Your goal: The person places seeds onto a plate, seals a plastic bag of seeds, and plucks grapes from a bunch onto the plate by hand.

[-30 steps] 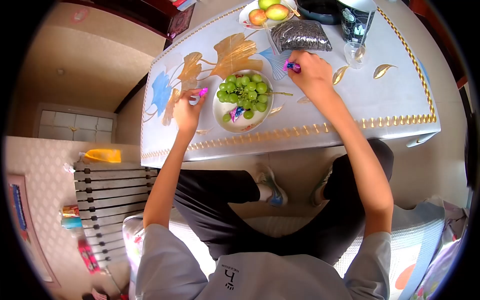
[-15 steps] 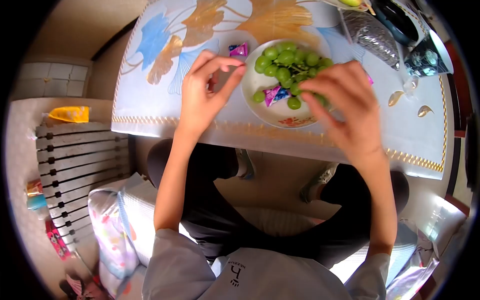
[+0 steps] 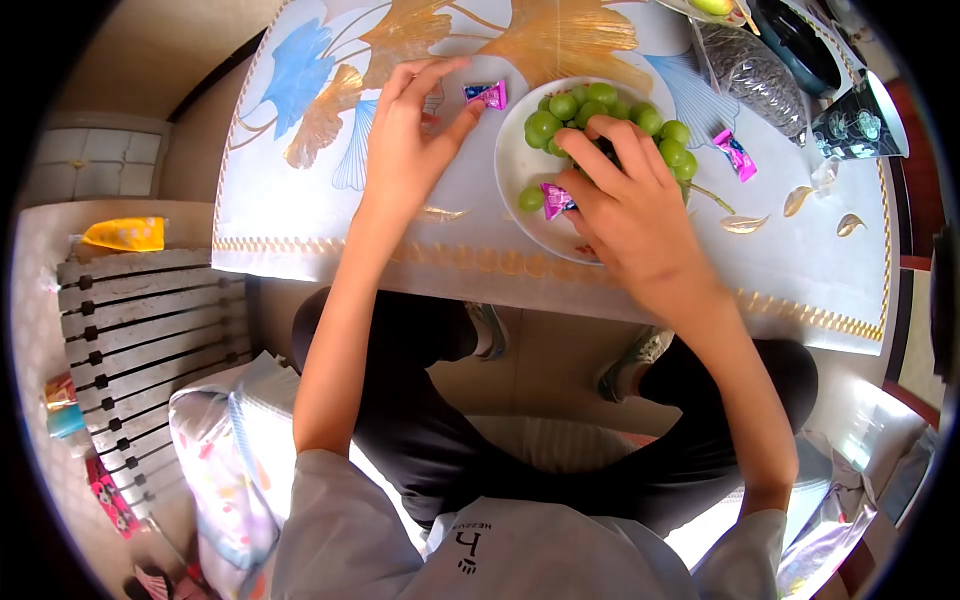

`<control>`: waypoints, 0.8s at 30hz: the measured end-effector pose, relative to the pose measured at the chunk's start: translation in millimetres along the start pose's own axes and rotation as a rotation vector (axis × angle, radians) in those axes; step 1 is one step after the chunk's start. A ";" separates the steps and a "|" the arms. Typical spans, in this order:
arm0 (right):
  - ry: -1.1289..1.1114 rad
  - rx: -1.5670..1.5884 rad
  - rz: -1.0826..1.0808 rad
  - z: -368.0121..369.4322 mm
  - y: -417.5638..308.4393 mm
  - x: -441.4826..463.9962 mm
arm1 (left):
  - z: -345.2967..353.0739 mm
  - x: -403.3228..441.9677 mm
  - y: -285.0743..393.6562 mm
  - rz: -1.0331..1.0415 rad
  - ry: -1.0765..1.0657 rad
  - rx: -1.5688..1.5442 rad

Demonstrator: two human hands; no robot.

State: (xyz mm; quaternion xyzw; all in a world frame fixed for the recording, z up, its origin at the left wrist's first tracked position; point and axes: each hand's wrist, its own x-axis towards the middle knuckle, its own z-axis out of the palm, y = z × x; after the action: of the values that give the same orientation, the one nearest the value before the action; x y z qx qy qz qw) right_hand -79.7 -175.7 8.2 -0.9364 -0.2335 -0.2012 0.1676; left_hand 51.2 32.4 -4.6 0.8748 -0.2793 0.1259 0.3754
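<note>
A white plate holds a bunch of green grapes and a purple wrapped candy. My right hand is over the plate, its fingers bent around the candy in front of the grapes. My left hand hovers left of the plate, thumb and fingers apart, with nothing between them. Just beyond its thumb lies a second purple candy on the cloth. A third candy rests right of the plate, near the grape stem.
Behind at the right are a clear bag of dark seeds, a black bowl, a dark patterned cup and a fruit plate. The patterned tablecloth ends in a gold-trimmed front edge.
The candies once held in my hands now lie on the cloth either side of the plate. My right hand has come down onto the candy in the plate. The view has shifted.
</note>
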 end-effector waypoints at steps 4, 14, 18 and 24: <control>0.082 0.246 0.083 -17.5 0.7 -0.8 | 13.0 4.6 -16.7 -0.011 -0.115 0.009; 0.403 0.226 0.601 -82.6 88.3 -42.0 | 26.8 17.7 -27.7 -0.310 -0.219 -0.262; 0.240 0.036 0.814 -78.7 114.6 -77.3 | 42.7 32.0 -25.8 -0.338 -0.155 -0.397; 0.189 -0.146 0.712 -61.9 139.5 -112.7 | 66.5 59.2 -20.5 -0.337 -0.361 -0.509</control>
State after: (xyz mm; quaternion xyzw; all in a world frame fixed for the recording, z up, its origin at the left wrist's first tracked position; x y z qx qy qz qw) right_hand -119.1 -359.0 -20.4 -0.9457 0.1380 -0.2321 0.1809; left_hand 112.0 -27.8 -36.8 0.7951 -0.2152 -0.1683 0.5414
